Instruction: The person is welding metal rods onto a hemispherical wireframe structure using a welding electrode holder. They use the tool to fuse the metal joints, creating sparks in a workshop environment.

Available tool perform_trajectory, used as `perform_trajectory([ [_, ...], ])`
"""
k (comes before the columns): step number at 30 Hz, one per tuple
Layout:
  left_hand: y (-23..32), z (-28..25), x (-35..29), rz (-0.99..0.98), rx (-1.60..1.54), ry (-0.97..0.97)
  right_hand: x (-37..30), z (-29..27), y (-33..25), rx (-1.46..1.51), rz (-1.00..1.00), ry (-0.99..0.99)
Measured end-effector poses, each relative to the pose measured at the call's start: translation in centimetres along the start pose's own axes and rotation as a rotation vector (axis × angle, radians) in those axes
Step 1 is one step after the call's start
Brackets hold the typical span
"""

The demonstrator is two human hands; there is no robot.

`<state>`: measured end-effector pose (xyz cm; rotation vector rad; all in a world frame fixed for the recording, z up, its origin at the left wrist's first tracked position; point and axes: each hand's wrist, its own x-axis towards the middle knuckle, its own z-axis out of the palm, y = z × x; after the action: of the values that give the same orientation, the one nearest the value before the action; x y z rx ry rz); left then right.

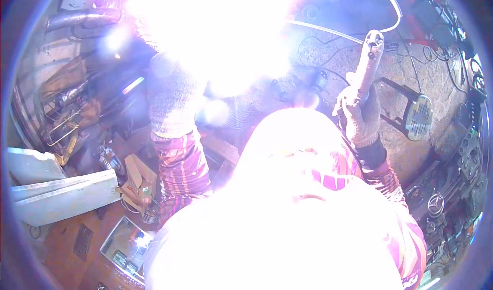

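A white welding glare washes out the upper middle of the head view and hides what lies beneath it. My left hand (174, 97), in a pale knitted glove, reaches up to the glare's lower left edge; its fingers are lost in the light. On the right, my gloved right hand (362, 113) is wrapped round the pale tubular handle of a welding holder (368, 66), which points upward. From its top end a thin pale rod or cable (328, 31) runs left into the glare. Both sleeves are striped.
White panels (67, 200) and an opened cardboard box (139, 182) lie at the left, with a shallow tray (123, 246) below. A metal frame with a grooved pad (419, 116) stands right of my right hand. Loose cables and metal parts line the right side. A large overexposed shape covers the lower middle.
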<state>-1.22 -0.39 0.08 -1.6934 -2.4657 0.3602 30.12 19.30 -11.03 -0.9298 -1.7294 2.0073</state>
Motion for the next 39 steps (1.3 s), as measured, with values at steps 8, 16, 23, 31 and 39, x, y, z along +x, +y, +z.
perform_trajectory([
  [8,-0.4,3.0,-0.4,-0.166,-0.301,0.223,-0.2,1.2,-1.6,0.096,-0.136,0.068],
  [16,0.5,0.1,-1.1,-0.549,-0.752,0.078,-0.3,0.8,-1.6,0.119,-0.141,0.096],
  [23,0.5,1.3,-1.1,-0.486,-0.673,0.090,-0.2,0.6,-1.2,0.140,-0.093,0.086],
  [31,0.9,2.2,-0.9,-0.420,-0.621,0.154,-0.2,0.4,-1.1,0.132,-0.068,0.069],
  [39,0.8,1.9,-0.9,-0.472,-0.628,0.068,-0.3,0.4,-1.1,0.096,-0.068,0.058],
])
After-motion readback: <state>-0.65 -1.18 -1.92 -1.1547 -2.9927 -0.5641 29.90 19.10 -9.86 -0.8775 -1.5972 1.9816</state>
